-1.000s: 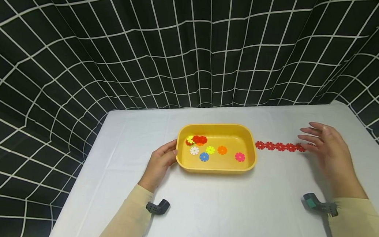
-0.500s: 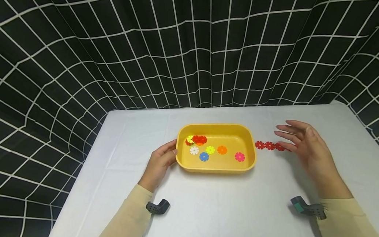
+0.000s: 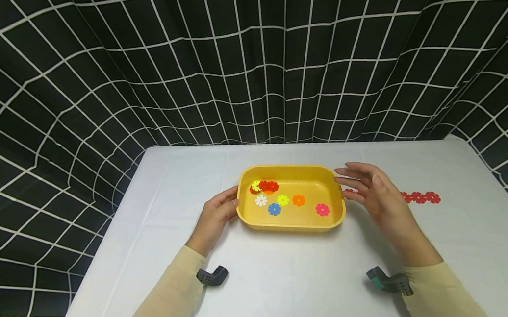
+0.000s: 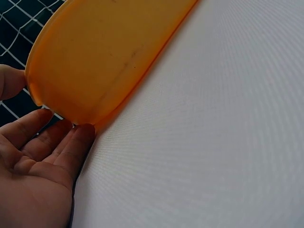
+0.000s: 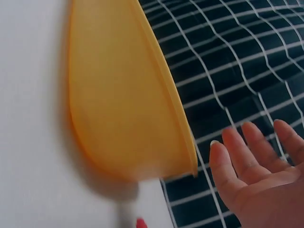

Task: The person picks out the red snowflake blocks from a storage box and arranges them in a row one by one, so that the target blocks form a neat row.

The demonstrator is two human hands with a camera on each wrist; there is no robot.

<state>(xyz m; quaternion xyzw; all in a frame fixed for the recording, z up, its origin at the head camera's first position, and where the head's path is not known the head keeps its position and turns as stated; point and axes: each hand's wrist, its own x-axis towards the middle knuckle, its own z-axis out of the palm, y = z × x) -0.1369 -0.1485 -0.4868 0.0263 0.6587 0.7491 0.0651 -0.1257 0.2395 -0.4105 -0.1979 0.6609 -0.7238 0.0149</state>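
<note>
A yellow plastic tray [image 3: 291, 228] stands on the white-covered table, holding several notched interlocking discs: white, blue [image 3: 274, 209], lime, orange [image 3: 298, 200], pink [image 3: 322, 210], with red ones piled at the left. My left hand [image 3: 216, 217] holds the tray's left end, thumb at the rim and fingertips against the outer wall, seen close in the left wrist view [image 4: 42, 161]. At the right end my right hand [image 3: 376, 204] hovers with spread, loosely bent fingers, fingertips by the rim. Under and behind it runs a chain of red discs [image 3: 419, 197], its middle hidden by the hand.
The white tablecloth [image 3: 289, 284] spreads around the tray. Black curtains with a white grid [image 3: 304, 73] hang along the table's back and sides. Each wrist carries a dark camera mount, the left one [image 3: 213, 276] and the right one [image 3: 389, 282].
My right hand has moved left along the red chain to the tray's right rim, uncovering the chain's right end. The left hand and the tray stay put.
</note>
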